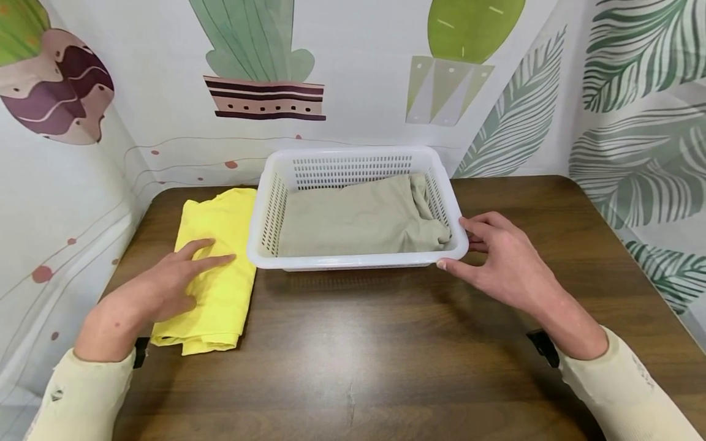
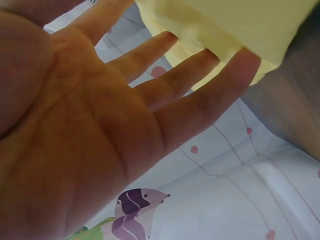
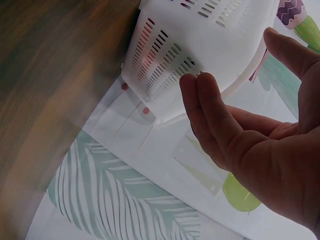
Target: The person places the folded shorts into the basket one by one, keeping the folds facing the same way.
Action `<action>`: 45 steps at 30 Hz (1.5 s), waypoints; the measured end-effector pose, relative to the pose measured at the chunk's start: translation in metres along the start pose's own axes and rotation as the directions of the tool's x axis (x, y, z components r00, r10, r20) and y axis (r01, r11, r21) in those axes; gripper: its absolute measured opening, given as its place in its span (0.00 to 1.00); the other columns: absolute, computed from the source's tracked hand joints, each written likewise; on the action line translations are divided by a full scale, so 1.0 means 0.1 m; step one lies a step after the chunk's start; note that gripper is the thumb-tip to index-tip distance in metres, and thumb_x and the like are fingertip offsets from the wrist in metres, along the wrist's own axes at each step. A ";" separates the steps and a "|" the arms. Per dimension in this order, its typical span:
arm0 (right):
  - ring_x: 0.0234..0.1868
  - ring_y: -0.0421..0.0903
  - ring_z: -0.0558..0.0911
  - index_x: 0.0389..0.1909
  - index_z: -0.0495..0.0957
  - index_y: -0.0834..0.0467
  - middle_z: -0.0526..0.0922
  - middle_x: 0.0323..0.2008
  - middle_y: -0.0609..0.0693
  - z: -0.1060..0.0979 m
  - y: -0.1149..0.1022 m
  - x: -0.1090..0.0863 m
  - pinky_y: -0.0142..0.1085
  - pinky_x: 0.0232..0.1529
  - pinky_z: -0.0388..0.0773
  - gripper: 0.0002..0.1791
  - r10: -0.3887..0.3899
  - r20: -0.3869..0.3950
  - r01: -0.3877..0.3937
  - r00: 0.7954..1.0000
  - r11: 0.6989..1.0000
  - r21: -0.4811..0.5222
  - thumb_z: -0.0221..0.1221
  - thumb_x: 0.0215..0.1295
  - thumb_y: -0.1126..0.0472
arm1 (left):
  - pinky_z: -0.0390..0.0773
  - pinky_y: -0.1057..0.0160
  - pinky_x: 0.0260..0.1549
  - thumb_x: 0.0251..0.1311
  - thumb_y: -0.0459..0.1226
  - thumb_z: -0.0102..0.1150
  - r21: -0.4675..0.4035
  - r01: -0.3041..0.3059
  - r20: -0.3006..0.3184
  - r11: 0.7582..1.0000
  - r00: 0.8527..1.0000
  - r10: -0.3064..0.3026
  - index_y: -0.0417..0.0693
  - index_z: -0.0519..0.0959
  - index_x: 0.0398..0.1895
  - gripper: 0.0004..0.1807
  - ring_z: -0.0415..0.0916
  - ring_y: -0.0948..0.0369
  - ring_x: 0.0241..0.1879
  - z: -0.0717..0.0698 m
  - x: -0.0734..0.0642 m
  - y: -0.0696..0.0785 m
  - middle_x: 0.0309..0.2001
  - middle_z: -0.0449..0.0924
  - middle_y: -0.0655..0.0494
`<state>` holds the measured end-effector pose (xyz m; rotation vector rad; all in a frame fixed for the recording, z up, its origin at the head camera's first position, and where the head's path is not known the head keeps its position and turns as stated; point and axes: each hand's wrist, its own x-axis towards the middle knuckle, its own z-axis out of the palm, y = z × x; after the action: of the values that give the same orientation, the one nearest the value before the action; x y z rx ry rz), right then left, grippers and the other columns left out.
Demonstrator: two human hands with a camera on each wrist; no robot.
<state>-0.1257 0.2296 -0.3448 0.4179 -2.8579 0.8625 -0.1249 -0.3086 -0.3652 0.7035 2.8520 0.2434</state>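
Observation:
A white plastic basket [image 1: 353,262] with slotted walls stands at the back of the table, holding a folded grey-beige cloth [image 1: 353,220]. My right hand [image 1: 507,263] grips the basket's front right corner, thumb at the front rim and fingers along the right side. From the right wrist view, the fingertips of that hand [image 3: 250,135] are close to the slotted outer wall. Left of the basket lies a folded yellow cloth [image 1: 226,294]. My left hand [image 1: 165,282] is over it with fingers spread and loosely extended; in the left wrist view the fingertips meet the yellow cloth [image 2: 240,25].
The brown wooden table [image 1: 342,367] has rounded back corners. Behind it and along the sides hangs a white sheet [image 1: 364,73] printed with cacti and leaves. The basket's left rim sits right beside the yellow cloth.

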 end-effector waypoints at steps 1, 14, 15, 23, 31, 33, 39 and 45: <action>0.50 0.58 0.90 0.70 0.75 0.70 0.78 0.57 0.58 0.00 0.00 0.00 0.55 0.52 0.84 0.46 -0.001 -0.002 0.001 1.000 1.000 0.001 0.79 0.58 0.47 | 0.78 0.34 0.51 0.43 0.16 0.72 0.005 0.003 0.002 1.000 1.000 -0.003 0.47 0.73 0.75 0.49 0.70 0.24 0.60 0.00 0.00 0.01 0.76 0.54 0.32; 0.50 0.59 0.89 0.70 0.74 0.70 0.77 0.58 0.59 -0.01 0.00 0.00 0.55 0.52 0.84 0.47 0.000 0.009 0.000 1.000 1.000 0.003 0.79 0.58 0.47 | 0.77 0.57 0.29 0.44 0.15 0.68 0.004 0.129 0.069 0.992 0.989 -0.129 0.49 0.75 0.75 0.49 0.73 0.25 0.55 -0.03 -0.02 0.19 0.72 0.56 0.29; 0.50 0.59 0.89 0.70 0.74 0.70 0.77 0.58 0.59 -0.01 0.00 0.00 0.55 0.52 0.85 0.47 0.002 0.011 -0.002 1.000 1.000 0.003 0.79 0.58 0.47 | 0.75 0.59 0.27 0.44 0.15 0.67 -0.003 0.140 0.071 0.990 0.988 -0.139 0.49 0.75 0.75 0.49 0.73 0.24 0.55 -0.04 -0.02 0.20 0.72 0.57 0.29; 0.50 0.59 0.90 0.70 0.74 0.71 0.77 0.58 0.59 -0.01 0.00 0.00 0.55 0.51 0.85 0.47 -0.002 0.009 0.002 1.000 1.000 0.006 0.79 0.58 0.47 | 0.73 0.60 0.24 0.45 0.15 0.66 0.013 0.181 0.067 0.983 0.981 -0.181 0.50 0.76 0.73 0.47 0.75 0.28 0.47 -0.04 -0.03 0.33 0.69 0.60 0.27; 0.49 0.59 0.90 0.70 0.74 0.71 0.78 0.57 0.59 0.00 0.01 -0.01 0.54 0.50 0.85 0.47 -0.007 0.008 0.007 1.000 1.000 0.002 0.79 0.58 0.47 | 0.73 0.60 0.23 0.45 0.17 0.71 0.013 0.171 0.044 0.985 0.984 -0.172 0.46 0.77 0.72 0.45 0.77 0.43 0.33 -0.02 -0.06 0.41 0.69 0.57 0.26; 0.49 0.59 0.90 0.70 0.74 0.70 0.78 0.57 0.59 0.00 0.01 -0.01 0.54 0.50 0.85 0.47 -0.005 0.009 0.005 1.000 1.000 0.000 0.79 0.58 0.47 | 0.75 0.60 0.24 0.44 0.20 0.77 0.025 0.158 0.041 0.987 0.986 -0.159 0.45 0.77 0.71 0.45 0.75 0.50 0.28 -0.01 -0.07 0.43 0.71 0.55 0.27; 0.49 0.59 0.90 0.70 0.74 0.71 0.78 0.57 0.59 0.00 0.00 0.00 0.54 0.50 0.85 0.47 -0.002 0.015 0.002 1.000 1.000 0.003 0.79 0.58 0.46 | 0.84 0.49 0.33 0.41 0.25 0.84 0.048 0.170 0.056 0.984 0.983 -0.173 0.45 0.78 0.70 0.46 0.83 0.43 0.37 0.00 -0.06 0.45 0.74 0.58 0.28; 0.49 0.59 0.89 0.71 0.73 0.71 0.78 0.57 0.59 0.00 0.00 0.00 0.56 0.51 0.85 0.48 -0.004 0.018 0.004 1.000 1.000 0.001 0.79 0.59 0.46 | 0.84 0.44 0.40 0.42 0.26 0.84 0.063 0.180 0.068 0.982 0.981 -0.184 0.46 0.78 0.70 0.46 0.83 0.38 0.49 -0.01 -0.06 0.47 0.74 0.61 0.28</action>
<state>-0.1260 0.2295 -0.3449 0.4329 -2.8724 0.8634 -0.0992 -0.2708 -0.3543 0.4472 2.8386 0.1073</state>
